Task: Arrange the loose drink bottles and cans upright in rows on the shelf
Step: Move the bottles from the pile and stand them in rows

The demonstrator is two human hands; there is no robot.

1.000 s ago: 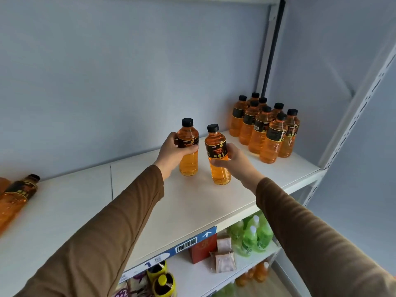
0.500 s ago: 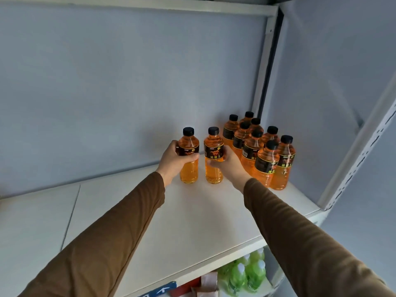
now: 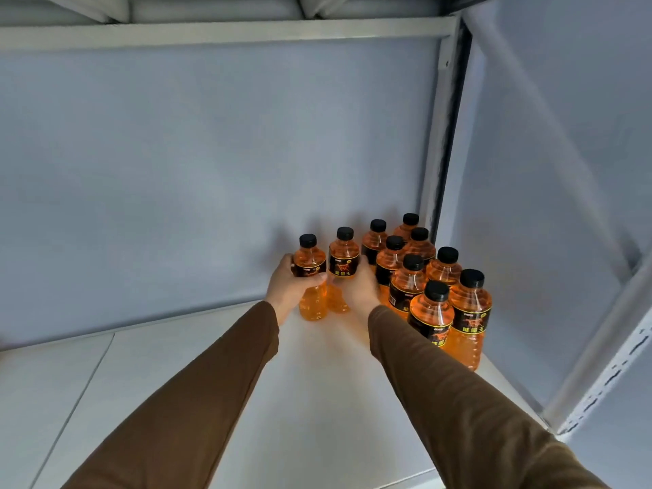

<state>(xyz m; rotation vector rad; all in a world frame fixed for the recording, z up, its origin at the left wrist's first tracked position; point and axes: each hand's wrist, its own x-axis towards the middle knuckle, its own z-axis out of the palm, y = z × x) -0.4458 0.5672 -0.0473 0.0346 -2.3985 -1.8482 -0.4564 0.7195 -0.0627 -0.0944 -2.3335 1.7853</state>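
My left hand (image 3: 289,287) grips an upright orange drink bottle (image 3: 312,262) with a black cap and dark label. Right beside it, my right hand (image 3: 360,287) holds a second identical bottle (image 3: 343,259). Both bottles stand on the white shelf (image 3: 317,400) near the back wall, just left of a group of several upright orange bottles (image 3: 441,305) packed in rows in the right back corner. The two held bottles almost touch each other.
A grey back wall and a metal upright (image 3: 441,153) close the shelf at the right corner. A perforated shelf post (image 3: 607,375) runs along the right front. A shelf beam (image 3: 225,33) passes overhead.
Both hands have slid their bottles back and to the right, closer together and up to the standing group. The camera has tilted up; the lower shelves have left the view.
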